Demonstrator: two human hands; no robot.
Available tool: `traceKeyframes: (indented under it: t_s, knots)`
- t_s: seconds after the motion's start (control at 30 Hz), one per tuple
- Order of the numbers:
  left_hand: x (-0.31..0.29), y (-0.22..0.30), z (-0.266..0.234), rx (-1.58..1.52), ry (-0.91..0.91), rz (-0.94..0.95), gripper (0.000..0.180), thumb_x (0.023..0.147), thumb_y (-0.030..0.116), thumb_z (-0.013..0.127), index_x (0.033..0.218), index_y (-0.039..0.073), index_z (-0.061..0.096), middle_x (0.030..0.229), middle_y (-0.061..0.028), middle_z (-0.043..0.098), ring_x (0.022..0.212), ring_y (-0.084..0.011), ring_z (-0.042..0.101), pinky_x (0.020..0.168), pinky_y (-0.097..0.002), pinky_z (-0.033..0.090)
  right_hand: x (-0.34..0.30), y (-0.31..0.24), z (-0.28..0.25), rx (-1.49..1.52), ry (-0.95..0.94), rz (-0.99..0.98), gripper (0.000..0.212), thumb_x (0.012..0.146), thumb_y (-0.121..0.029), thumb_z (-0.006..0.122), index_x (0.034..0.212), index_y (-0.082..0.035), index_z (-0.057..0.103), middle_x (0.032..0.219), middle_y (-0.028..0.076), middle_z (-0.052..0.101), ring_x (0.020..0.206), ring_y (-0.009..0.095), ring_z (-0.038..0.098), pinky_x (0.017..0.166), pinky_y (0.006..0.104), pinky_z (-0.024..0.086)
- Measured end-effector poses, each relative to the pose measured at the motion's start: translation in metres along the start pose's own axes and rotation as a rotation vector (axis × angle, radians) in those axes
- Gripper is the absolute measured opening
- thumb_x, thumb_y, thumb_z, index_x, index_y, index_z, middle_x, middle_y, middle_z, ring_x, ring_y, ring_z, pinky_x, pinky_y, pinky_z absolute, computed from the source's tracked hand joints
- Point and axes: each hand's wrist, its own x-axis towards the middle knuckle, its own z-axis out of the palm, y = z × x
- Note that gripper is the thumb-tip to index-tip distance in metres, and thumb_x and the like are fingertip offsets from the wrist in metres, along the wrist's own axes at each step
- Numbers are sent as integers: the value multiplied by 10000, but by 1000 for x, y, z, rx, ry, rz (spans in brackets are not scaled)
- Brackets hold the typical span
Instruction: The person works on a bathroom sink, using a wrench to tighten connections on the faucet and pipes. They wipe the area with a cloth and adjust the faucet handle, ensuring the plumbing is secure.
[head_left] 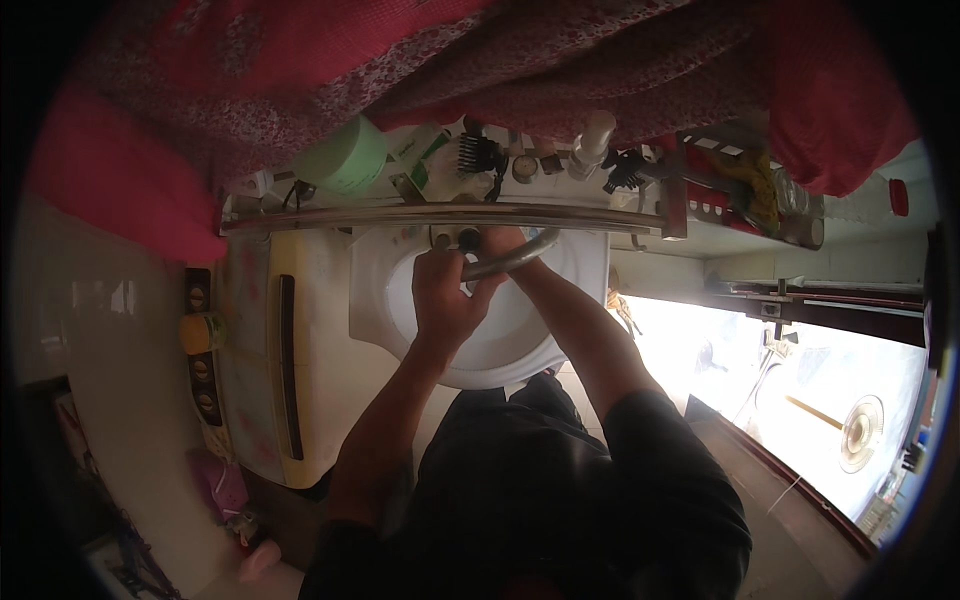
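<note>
Below me is a white washbasin (543,352), with a curved metal faucet spout (520,257) over its far part. My left hand (447,292) is closed at the spout's left end, its thumb side against the metal. Just beyond the spout, my right hand (503,241) reaches to the far rim of the basin. Its fingers are mostly hidden behind the spout and under a metal rail. Between the two hands shows a small dark round part (468,239), perhaps of the faucet fittings.
The metal rail (400,215) crosses above the basin, edging a shelf with a green round container (350,158), a black comb-like attachment (478,155) and a clear bottle (592,145). Pink cloths (300,60) hang above. A washing machine (245,350) stands left; a bright window (800,380) is right.
</note>
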Motion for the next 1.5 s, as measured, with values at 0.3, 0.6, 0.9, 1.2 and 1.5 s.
traceKeyframes:
  t_s: [0.3, 0.6, 0.9, 1.2, 1.5]
  knots:
    - [17, 22, 47, 47, 21, -10, 481, 676, 423, 912, 864, 76, 635, 860, -127, 625, 821, -343, 612, 723, -463, 479, -38, -41, -31, 90, -85, 135, 477, 823, -248, 757, 1231, -37, 629, 1216, 219, 623, 1118, 394, 601, 954, 491, 475]
    - [16, 24, 56, -64, 130, -33, 589, 711, 419, 879, 1101, 49, 640, 1119, -146, 610, 1042, -356, 576, 920, -491, 450, -44, -41, -37, 126, -202, 171, 461, 834, -248, 766, 1221, -30, 639, 1194, 194, 637, 1093, 362, 609, 938, 466, 482]
    - [-11, -33, 30, -394, 99, -114, 450, 688, 126, 882, 1074, 106, 650, 1123, -95, 645, 1079, -353, 588, 942, -454, 450, -7, -15, -24, 143, -297, 161, 447, 845, -248, 775, 1210, -23, 650, 1171, 170, 650, 1067, 329, 617, 923, 442, 489]
    - [0, -27, 40, -586, 176, -137, 587, 771, 116, 843, 1294, 76, 578, 1262, -182, 539, 1180, -419, 507, 977, -483, 430, -5, -22, -13, 151, -230, 272, 433, 856, -248, 784, 1200, -17, 660, 1149, 145, 664, 1042, 297, 625, 908, 417, 496]
    - [-16, -33, 18, -529, 217, -156, 706, 759, 147, 863, 1373, 65, 523, 1345, -175, 507, 1274, -411, 482, 1052, -500, 426, -36, -51, -17, 188, -156, 462, 419, 867, -248, 793, 1189, -10, 671, 1126, 121, 678, 1017, 264, 632, 892, 392, 503]
